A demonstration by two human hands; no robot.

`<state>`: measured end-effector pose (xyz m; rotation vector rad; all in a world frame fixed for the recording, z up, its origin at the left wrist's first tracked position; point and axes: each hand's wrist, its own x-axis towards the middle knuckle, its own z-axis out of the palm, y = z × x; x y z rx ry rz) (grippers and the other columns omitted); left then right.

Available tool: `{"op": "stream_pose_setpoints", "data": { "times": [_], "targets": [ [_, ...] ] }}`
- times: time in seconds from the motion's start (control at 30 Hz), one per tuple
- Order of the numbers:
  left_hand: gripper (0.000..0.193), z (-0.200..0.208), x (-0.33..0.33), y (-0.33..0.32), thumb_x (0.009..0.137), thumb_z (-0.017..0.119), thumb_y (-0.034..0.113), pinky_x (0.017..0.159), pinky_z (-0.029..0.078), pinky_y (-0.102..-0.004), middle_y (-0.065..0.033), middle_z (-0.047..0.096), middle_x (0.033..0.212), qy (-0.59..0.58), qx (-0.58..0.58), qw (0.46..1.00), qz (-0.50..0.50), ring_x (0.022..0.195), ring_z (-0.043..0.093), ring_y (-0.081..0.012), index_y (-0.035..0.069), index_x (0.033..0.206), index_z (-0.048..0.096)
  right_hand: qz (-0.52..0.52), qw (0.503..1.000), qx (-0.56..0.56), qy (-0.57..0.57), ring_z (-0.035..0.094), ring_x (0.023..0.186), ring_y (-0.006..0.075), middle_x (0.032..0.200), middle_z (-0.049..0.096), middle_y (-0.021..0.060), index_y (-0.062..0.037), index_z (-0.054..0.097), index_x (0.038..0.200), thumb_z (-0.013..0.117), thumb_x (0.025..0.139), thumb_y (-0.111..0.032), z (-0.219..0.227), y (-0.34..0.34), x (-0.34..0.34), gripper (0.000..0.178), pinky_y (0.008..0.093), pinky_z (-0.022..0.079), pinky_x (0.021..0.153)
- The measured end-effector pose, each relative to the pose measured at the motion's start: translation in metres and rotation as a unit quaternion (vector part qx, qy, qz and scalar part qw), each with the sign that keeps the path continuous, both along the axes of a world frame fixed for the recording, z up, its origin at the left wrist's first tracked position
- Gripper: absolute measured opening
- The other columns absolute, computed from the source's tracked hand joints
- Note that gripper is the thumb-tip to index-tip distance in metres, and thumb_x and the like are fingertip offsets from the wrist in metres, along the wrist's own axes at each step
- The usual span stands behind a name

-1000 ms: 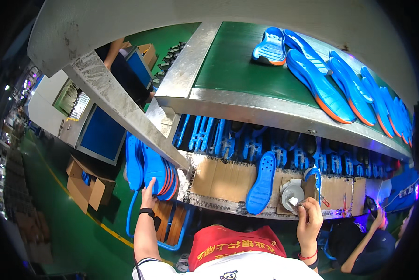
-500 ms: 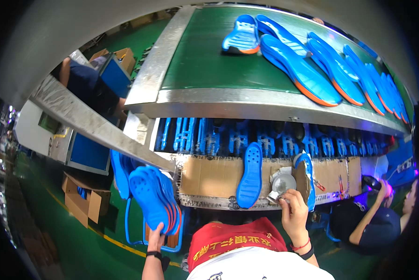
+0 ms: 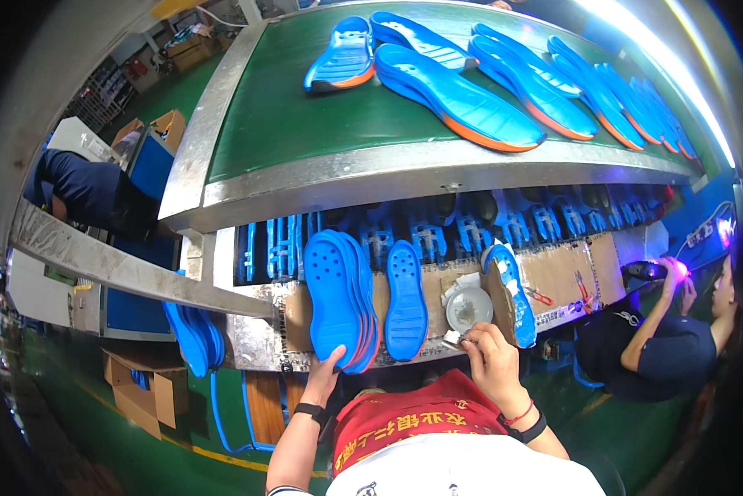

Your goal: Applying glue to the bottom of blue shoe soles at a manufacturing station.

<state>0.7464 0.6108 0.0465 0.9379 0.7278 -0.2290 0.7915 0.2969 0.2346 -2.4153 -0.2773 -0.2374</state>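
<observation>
My left hand [image 3: 327, 374] grips the heel end of a stack of blue shoe soles [image 3: 336, 302] with red edges, tilted up over the cardboard-covered ledge. Right of the stack, a single blue sole [image 3: 406, 302] lies on the cardboard. My right hand [image 3: 494, 361] is closed in a pinch beside a small round dish [image 3: 470, 307] with greyish contents. A small white piece [image 3: 452, 338] shows at its fingertips; whether they hold it is unclear. Just past the dish, another blue sole [image 3: 516, 299], with white patches, leans by a cardboard flap [image 3: 499, 299].
Ahead, a green conveyor belt [image 3: 297, 124] with a metal edge carries several blue-and-orange soles [image 3: 458, 99]. Beneath it is a row of blue clamp-like fixtures [image 3: 427, 240]. Red-handled tools [image 3: 539, 296] lie on the ledge. More soles [image 3: 193, 335] stand left, above an open carton [image 3: 144, 388]. A co-worker [image 3: 665, 355] sits at right.
My left hand has brought the stack of soles rightward and up, from beside the ledge to over it, next to the single sole. My right hand stays pinched by the dish. The view has shifted.
</observation>
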Motion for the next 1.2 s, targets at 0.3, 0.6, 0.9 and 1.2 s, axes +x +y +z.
{"op": "stream_pose_setpoints", "data": {
  "times": [0.3, 0.6, 0.9, 1.2],
  "targets": [
    [0.059, 0.005, 0.019, -0.015, 0.080, 0.077, 0.012, 0.091, 0.048, -0.0334, -0.0101, 0.057, 0.118, 0.002, 0.308, 0.950, -0.055, 0.101, 0.060, -0.0220, -0.001, 0.129, 0.045, -0.022, 1.000, -0.002, 0.020, 0.066, 0.070, 0.0314, 0.098, 0.063, 0.0118, -0.0043, 0.063, 0.091, 0.068, 0.081, -0.005, -0.014, -0.011, -0.010, 0.011, 0.0368, 0.053, 0.059],
    [0.041, 0.113, 0.022, 0.022, 0.086, 0.065, 0.001, 0.073, 0.058, -0.0301, -0.0060, 0.054, 0.104, -0.057, 0.155, 0.974, -0.153, 0.098, 0.060, -0.0162, 0.007, 0.122, 0.046, -0.004, 1.000, -0.005, 0.020, 0.066, 0.073, 0.0310, 0.097, 0.063, 0.0113, -0.0047, 0.062, 0.091, 0.067, 0.082, -0.005, -0.012, -0.006, -0.006, 0.010, 0.0370, 0.053, 0.060],
    [0.056, 0.186, 0.024, -0.041, 0.084, 0.066, -0.005, 0.088, 0.052, -0.0302, -0.0094, 0.057, 0.118, -0.133, 0.094, 0.986, -0.044, 0.106, 0.059, -0.0169, 0.001, 0.132, 0.039, 0.051, 0.993, 0.103, 0.013, 0.066, 0.071, 0.0299, 0.098, 0.063, 0.0134, -0.0028, 0.062, 0.092, 0.068, 0.079, 0.001, 0.015, 0.012, 0.002, 0.014, 0.0340, 0.053, 0.058],
    [0.055, 0.202, 0.028, -0.077, 0.084, 0.064, -0.005, 0.074, 0.057, -0.0268, -0.0116, 0.063, 0.104, -0.283, 0.305, 0.908, -0.050, 0.087, 0.066, -0.0147, -0.007, 0.134, 0.038, 0.182, 0.980, 0.026, -0.080, 0.064, 0.062, 0.0226, 0.100, 0.062, 0.0111, -0.0048, 0.062, 0.096, 0.071, 0.079, -0.007, 0.032, 0.042, 0.017, 0.019, 0.0307, 0.050, 0.048]
  ]
}}
